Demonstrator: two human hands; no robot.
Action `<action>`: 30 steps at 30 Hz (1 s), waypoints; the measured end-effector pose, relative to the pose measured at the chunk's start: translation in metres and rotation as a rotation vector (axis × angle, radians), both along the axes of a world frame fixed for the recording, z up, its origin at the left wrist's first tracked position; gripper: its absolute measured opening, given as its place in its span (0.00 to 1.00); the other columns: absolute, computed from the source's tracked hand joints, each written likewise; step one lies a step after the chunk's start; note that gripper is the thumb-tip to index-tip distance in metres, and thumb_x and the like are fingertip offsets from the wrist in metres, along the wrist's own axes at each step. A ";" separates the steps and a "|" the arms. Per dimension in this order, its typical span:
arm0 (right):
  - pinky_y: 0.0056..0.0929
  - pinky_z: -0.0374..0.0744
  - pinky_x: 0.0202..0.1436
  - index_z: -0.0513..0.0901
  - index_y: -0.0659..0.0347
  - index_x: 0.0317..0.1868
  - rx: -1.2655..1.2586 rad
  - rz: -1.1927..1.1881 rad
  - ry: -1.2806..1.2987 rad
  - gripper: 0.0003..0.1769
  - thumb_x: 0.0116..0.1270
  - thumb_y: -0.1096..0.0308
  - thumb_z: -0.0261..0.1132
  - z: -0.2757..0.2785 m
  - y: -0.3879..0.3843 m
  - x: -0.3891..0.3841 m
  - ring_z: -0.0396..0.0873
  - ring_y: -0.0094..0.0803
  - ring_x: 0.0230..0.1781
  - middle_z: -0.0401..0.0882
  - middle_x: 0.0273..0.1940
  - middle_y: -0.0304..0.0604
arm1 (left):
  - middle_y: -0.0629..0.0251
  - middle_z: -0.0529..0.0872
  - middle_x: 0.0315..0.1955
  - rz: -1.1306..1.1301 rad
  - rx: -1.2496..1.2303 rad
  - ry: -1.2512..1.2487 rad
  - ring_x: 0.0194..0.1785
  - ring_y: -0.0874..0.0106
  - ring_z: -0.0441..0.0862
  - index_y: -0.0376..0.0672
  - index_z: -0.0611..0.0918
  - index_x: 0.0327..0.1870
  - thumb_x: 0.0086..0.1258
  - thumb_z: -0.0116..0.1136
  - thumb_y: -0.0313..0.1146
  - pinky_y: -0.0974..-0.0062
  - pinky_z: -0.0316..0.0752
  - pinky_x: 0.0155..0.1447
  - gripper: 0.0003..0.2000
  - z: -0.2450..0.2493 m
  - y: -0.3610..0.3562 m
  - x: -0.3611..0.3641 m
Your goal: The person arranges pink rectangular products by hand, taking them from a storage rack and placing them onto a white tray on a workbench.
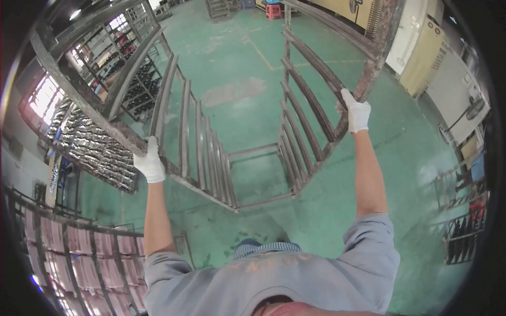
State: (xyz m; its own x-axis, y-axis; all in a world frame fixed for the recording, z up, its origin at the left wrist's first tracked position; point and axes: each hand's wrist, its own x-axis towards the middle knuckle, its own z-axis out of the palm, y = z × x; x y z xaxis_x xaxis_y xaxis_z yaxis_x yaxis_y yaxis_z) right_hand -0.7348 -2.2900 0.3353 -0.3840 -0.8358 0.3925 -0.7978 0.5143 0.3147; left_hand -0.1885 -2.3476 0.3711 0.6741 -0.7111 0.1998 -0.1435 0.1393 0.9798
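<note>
Metal rack (203,152) gripped by left hand (150,164) and right hand (357,113) above green floor (237,58).

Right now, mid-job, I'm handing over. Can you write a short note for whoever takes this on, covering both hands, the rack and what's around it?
Left hand: gloved, closed on the rack's left top bar.
Right hand: gloved, closed on the right top bar.
Rack: rails bare, nothing loaded, out in front over the green floor. I can't tell whether its base touches down.
Nearby: loaded shelves to the left, apart from the rack.
Done: both hands have a grip.
Left: rack not released, not set beside the shelves.
</note>
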 end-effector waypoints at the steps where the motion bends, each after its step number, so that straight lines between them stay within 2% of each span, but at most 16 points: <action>1: 0.24 0.62 0.65 0.54 0.46 0.74 -0.067 0.010 -0.328 0.37 0.64 0.80 0.45 -0.002 -0.028 -0.008 0.68 0.21 0.62 0.56 0.71 0.16 | 0.61 0.83 0.38 0.000 0.003 0.002 0.39 0.72 0.77 0.32 0.78 0.52 0.49 0.70 0.39 0.72 0.73 0.46 0.29 -0.008 -0.026 0.005; 2: 0.25 0.65 0.62 0.52 0.44 0.75 -0.125 0.015 -0.661 0.39 0.65 0.80 0.47 -0.008 -0.054 -0.014 0.68 0.16 0.62 0.54 0.72 0.12 | 0.60 0.83 0.37 -0.001 0.013 -0.002 0.38 0.72 0.77 0.33 0.80 0.49 0.48 0.70 0.41 0.71 0.73 0.45 0.27 -0.017 -0.050 0.012; 3: 0.25 0.66 0.61 0.51 0.43 0.76 -0.149 0.014 -0.830 0.40 0.65 0.80 0.49 -0.001 -0.072 -0.001 0.68 0.13 0.62 0.54 0.72 0.10 | 0.60 0.83 0.36 -0.001 0.023 -0.006 0.37 0.71 0.77 0.33 0.80 0.47 0.48 0.70 0.41 0.71 0.73 0.44 0.26 -0.023 -0.074 0.016; 4: 0.27 0.69 0.60 0.53 0.54 0.73 -0.448 -0.029 -1.132 0.40 0.60 0.71 0.58 0.021 -0.084 0.031 0.72 0.20 0.58 0.61 0.67 0.25 | 0.55 0.82 0.41 -0.006 0.000 -0.005 0.43 0.67 0.77 0.30 0.78 0.51 0.48 0.71 0.44 0.69 0.73 0.50 0.31 -0.026 -0.099 0.017; 5: 0.28 0.72 0.60 0.56 0.65 0.71 -0.755 -0.078 -1.426 0.45 0.55 0.63 0.67 0.043 -0.098 0.065 0.76 0.26 0.55 0.69 0.62 0.39 | 0.49 0.80 0.47 -0.008 -0.022 -0.009 0.49 0.62 0.77 0.27 0.75 0.54 0.47 0.72 0.46 0.67 0.73 0.56 0.36 -0.028 -0.126 0.022; 6: 0.29 0.73 0.59 0.57 0.70 0.69 -0.900 -0.106 -1.579 0.49 0.53 0.58 0.72 0.054 -0.120 0.090 0.78 0.30 0.53 0.72 0.60 0.46 | 0.46 0.79 0.49 0.003 -0.026 -0.019 0.52 0.60 0.77 0.26 0.74 0.56 0.47 0.73 0.47 0.66 0.73 0.58 0.39 -0.028 -0.150 0.029; 9: 0.24 0.71 0.61 0.58 0.76 0.68 -1.019 -0.109 -1.647 0.58 0.46 0.51 0.78 0.069 -0.193 0.116 0.72 0.31 0.59 0.69 0.64 0.53 | 0.51 0.83 0.45 0.038 -0.070 -0.015 0.49 0.64 0.80 0.29 0.79 0.51 0.47 0.74 0.42 0.67 0.75 0.56 0.32 -0.028 -0.223 0.033; 11: 0.31 0.64 0.69 0.51 0.75 0.71 -0.966 -0.056 -1.739 0.60 0.48 0.52 0.78 0.080 -0.249 0.125 0.60 0.39 0.68 0.55 0.70 0.55 | 0.49 0.82 0.48 0.069 -0.109 -0.050 0.52 0.60 0.79 0.30 0.78 0.53 0.50 0.72 0.43 0.65 0.73 0.59 0.32 -0.023 -0.281 0.030; 15: 0.42 0.58 0.74 0.42 0.72 0.73 -0.928 -0.090 -1.736 0.62 0.52 0.55 0.76 0.071 -0.378 0.092 0.50 0.46 0.74 0.43 0.74 0.55 | 0.48 0.82 0.50 0.084 -0.020 -0.037 0.55 0.58 0.78 0.30 0.78 0.53 0.51 0.70 0.44 0.63 0.72 0.60 0.31 -0.024 -0.395 0.010; 18: 0.45 0.59 0.74 0.45 0.70 0.73 -0.942 -0.147 -1.613 0.63 0.50 0.50 0.76 0.047 -0.469 0.053 0.51 0.46 0.74 0.44 0.75 0.53 | 0.49 0.80 0.53 -0.017 -0.023 0.058 0.58 0.59 0.76 0.30 0.75 0.57 0.52 0.70 0.45 0.65 0.70 0.63 0.34 -0.026 -0.477 -0.019; 21: 0.41 0.62 0.70 0.50 0.75 0.71 -0.842 -0.059 -1.729 0.62 0.47 0.51 0.77 0.048 -0.541 0.032 0.59 0.44 0.69 0.55 0.71 0.56 | 0.61 0.80 0.36 -0.026 0.019 0.087 0.42 0.69 0.75 0.39 0.77 0.40 0.52 0.68 0.45 0.70 0.70 0.50 0.21 -0.018 -0.551 -0.058; 24: 0.36 0.69 0.63 0.66 0.75 0.63 -0.941 -0.050 -1.697 0.47 0.48 0.55 0.76 0.038 -0.644 0.011 0.70 0.40 0.60 0.69 0.62 0.54 | 0.62 0.81 0.39 -0.012 0.085 0.066 0.43 0.70 0.75 0.37 0.78 0.45 0.54 0.67 0.44 0.71 0.69 0.52 0.23 -0.016 -0.644 -0.085; 26: 0.34 0.69 0.64 0.70 0.73 0.61 -0.961 -0.025 -1.647 0.45 0.47 0.54 0.77 0.033 -0.712 0.000 0.68 0.39 0.63 0.66 0.65 0.54 | 0.55 0.70 0.58 -0.067 0.131 0.076 0.61 0.63 0.67 0.32 0.67 0.61 0.54 0.67 0.47 0.66 0.62 0.65 0.38 -0.021 -0.713 -0.094; 27: 0.33 0.69 0.65 0.71 0.72 0.61 -0.963 -0.022 -1.631 0.45 0.47 0.54 0.77 0.033 -0.744 -0.004 0.67 0.38 0.63 0.65 0.65 0.54 | 0.53 0.67 0.63 -0.082 0.146 0.081 0.65 0.61 0.65 0.31 0.64 0.65 0.54 0.68 0.48 0.65 0.61 0.68 0.41 -0.022 -0.748 -0.102; 29: 0.32 0.72 0.61 0.53 0.74 0.68 -0.923 -0.028 -1.695 0.55 0.50 0.56 0.76 0.044 -0.808 -0.008 0.71 0.37 0.61 0.69 0.64 0.53 | 0.55 0.72 0.60 -0.064 0.186 0.095 0.63 0.62 0.69 0.35 0.70 0.61 0.53 0.68 0.51 0.63 0.61 0.68 0.38 -0.021 -0.818 -0.118; 30: 0.31 0.73 0.60 0.48 0.75 0.70 -0.923 -0.020 -1.706 0.58 0.50 0.57 0.76 0.051 -0.842 -0.016 0.72 0.37 0.61 0.69 0.64 0.53 | 0.56 0.74 0.60 -0.064 0.185 0.103 0.62 0.62 0.70 0.36 0.71 0.60 0.53 0.68 0.52 0.62 0.61 0.68 0.38 -0.016 -0.854 -0.127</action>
